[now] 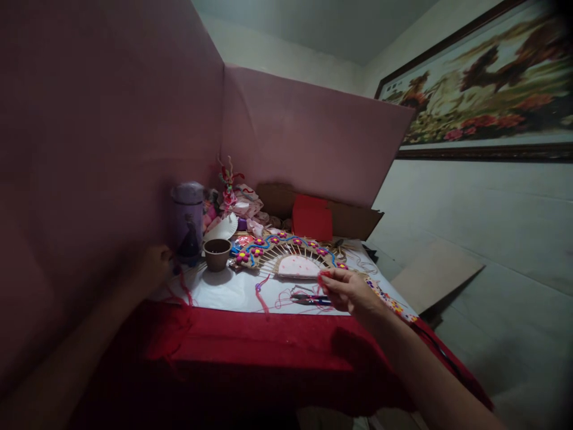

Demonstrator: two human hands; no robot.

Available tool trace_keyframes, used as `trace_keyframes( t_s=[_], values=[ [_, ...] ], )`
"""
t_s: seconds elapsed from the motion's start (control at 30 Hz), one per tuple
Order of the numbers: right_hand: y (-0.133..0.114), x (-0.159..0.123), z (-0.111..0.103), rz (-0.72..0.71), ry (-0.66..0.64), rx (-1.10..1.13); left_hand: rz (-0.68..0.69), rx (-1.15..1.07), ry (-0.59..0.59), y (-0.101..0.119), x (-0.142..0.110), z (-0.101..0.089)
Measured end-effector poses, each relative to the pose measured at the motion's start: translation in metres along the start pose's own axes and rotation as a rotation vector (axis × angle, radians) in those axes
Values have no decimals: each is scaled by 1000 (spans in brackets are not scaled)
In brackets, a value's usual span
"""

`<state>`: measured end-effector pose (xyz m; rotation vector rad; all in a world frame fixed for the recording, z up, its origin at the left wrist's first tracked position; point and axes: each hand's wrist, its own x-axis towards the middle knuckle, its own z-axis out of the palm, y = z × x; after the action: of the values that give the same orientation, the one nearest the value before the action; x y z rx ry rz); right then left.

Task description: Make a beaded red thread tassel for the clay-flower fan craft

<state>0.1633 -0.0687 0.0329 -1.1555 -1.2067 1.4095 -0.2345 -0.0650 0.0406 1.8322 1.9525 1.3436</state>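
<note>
My left hand [154, 266], blurred by motion, is closed at the table's left side. Red yarn [185, 289] with a small dark purple piece hangs beside its fingertips, smeared too. My right hand [351, 289] pinches a small tuft of red thread [323, 279] between thumb and forefinger. Just behind it stands a fan-shaped piece [298, 266] with thin ribs, a pale centre and pink flowers along its arch. Dark-handled thread snips [311, 298] lie below, among loose pink thread [284, 297]. Another red yarn strand with a purple bead [258, 288] lies left of them.
A brown cup [217, 255] and a purple bottle [188, 221] stand at the left. Behind are a white paper plate [224, 228], pink cloth and a red card [312, 217]. Pink panels [304, 131] enclose the back and left. Red cloth [250, 340] covers the front edge.
</note>
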Motion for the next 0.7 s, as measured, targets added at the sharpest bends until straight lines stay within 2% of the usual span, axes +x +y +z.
trace_keyframes(
  t_s=[0.13, 0.2, 0.27, 0.4, 0.5, 0.53, 0.6, 0.63, 0.67, 0.7],
  values=[
    [1, -18, -20, 4, 40, 14, -10, 197, -122, 4, 1, 3],
    [2, -24, -20, 1, 20, 21, -28, 257, -171, 2, 4, 6],
    [3, -27, -16, -4, -4, 26, 11, 381, -185, -2, 8, 11],
    [6, -26, -6, -36, -48, 24, 185, 565, -53, 0, 10, 15],
    [8, -24, 0, -91, -75, 23, 307, 576, -27, 28, -1, 9],
    [8, -24, 2, -105, -81, 27, 319, 578, 28, 42, -7, 7],
    [7, -25, 7, -125, -84, 40, 306, 490, 167, 72, -22, 8],
    [7, -26, 11, -132, -80, 47, 299, 359, 194, 87, -30, 12],
    [6, -27, 14, -136, -77, 53, 273, 149, 147, 99, -38, 19],
    [6, -29, 18, -137, -76, 59, 190, -118, 15, 110, -47, 30]
  ],
)
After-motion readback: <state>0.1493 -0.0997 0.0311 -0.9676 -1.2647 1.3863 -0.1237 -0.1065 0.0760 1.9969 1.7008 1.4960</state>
